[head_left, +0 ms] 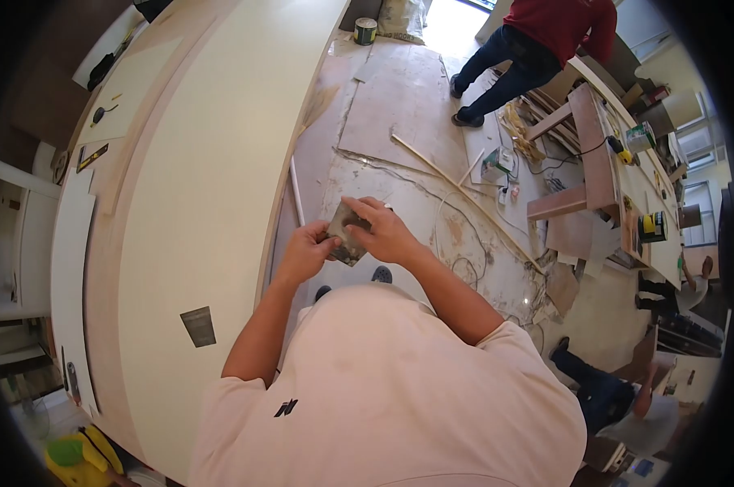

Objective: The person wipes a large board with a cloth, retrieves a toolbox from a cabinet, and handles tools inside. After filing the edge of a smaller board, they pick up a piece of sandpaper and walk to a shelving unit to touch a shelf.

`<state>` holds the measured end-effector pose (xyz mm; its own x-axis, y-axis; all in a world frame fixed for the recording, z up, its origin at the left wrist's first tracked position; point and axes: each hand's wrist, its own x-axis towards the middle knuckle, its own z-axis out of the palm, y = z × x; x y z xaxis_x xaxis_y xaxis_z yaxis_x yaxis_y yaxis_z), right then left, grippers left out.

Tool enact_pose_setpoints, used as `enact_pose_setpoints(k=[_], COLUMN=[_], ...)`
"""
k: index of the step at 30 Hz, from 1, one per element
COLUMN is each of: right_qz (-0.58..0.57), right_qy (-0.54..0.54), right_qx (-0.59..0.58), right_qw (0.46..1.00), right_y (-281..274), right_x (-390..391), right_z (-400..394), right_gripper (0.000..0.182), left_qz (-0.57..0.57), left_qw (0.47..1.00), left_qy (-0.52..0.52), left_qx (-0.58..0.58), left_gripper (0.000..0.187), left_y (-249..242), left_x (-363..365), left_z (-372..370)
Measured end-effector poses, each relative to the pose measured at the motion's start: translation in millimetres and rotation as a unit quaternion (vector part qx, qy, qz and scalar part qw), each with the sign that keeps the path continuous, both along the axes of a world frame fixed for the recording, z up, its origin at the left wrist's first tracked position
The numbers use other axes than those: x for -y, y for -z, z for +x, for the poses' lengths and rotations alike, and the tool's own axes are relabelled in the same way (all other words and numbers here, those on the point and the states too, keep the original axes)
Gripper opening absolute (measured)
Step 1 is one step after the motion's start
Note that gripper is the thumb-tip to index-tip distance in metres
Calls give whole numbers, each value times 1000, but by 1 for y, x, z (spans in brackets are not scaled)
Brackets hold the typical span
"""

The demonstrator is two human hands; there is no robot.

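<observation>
In front of my body I hold a small, worn grey-brown sheet of sandpaper (349, 247) with both hands. My left hand (305, 253) pinches its left edge between thumb and fingers. From the right, my right hand (390, 234) grips it, with the fingers across the upper edge and the thumb on its face. To my left lies a long pale board (196, 187) on a workbench. A dark grey four-sided piece (198, 326) rests flat on that board, near my left forearm.
A long wooden strip (464, 199) and loose cables lie across the dusty floor. A person in a red top (537, 49) stands ahead at the right, near a wooden bench (590, 146) with tins and a yellow tool. Another person (602, 398) is lower right.
</observation>
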<state>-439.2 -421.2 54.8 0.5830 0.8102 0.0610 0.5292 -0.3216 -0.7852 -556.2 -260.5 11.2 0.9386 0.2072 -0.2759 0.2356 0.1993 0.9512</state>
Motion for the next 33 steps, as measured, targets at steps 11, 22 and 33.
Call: enact_pose_setpoints(k=[11,22,33], right_qz=[-2,-6,5], right_qy=[14,62,86], right_qx=[-99,-134,-148], right_qw=[995,989,985], right_y=[-1,7,12], right_x=[13,36,44], right_z=[0,2,3], right_gripper=[42,33,31], left_qz=[-15,-90,-106], left_qw=[1000,996,993], left_qy=[21,-18,-37], left_qx=[-15,-14,-23], left_gripper=[20,24,28], left_y=[-3,0,0], left_x=[-5,-14,-20], left_z=[-2,-3,-3])
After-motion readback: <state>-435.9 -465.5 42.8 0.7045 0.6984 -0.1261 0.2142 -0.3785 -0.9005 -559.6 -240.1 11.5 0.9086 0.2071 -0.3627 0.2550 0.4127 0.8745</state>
